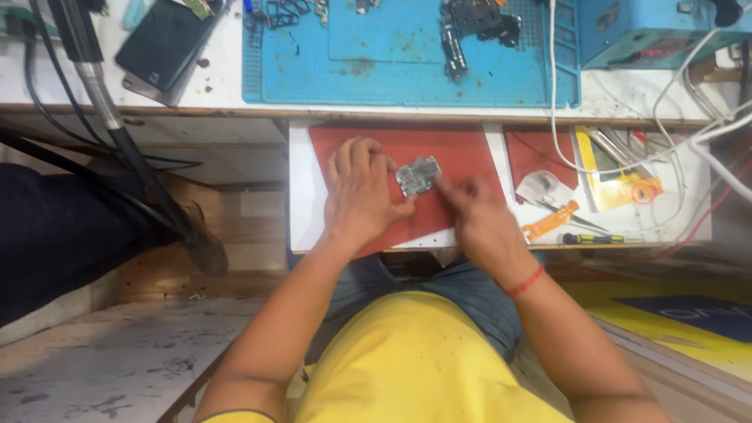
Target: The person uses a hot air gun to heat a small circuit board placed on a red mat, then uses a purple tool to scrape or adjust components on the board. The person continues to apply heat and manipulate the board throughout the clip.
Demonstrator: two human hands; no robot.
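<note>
We have a small metal circuit part (pixel 417 176) held over the red mat (pixel 439 157) in the pull-out drawer (pixel 301 196), below the bench edge. Our left hand (pixel 359 192) pinches the part from its left side, thumb under and fingers curled over the top. Our right hand (pixel 478 219) comes in from the right, its fingertips at the part's right edge; it is blurred, so we cannot tell whether it grips the part or only touches it.

We judge the step in hand to be close work on this 1 part: steadying it with the left while the right picks or presses at it. The next move calls for a firm left pinch and a fine, light touch from the right, since the part is small.

Counted: 1 metal part, 2 hands, 1 red mat with a second red patch (pixel 540 153) beside it, 1 orange tool (pixel 551 221), 1 screwdriver (pixel 591 238), 1 blue work mat (pixel 407 70) on the bench above, 1 dark phone (pixel 168 43) at upper left.
</note>
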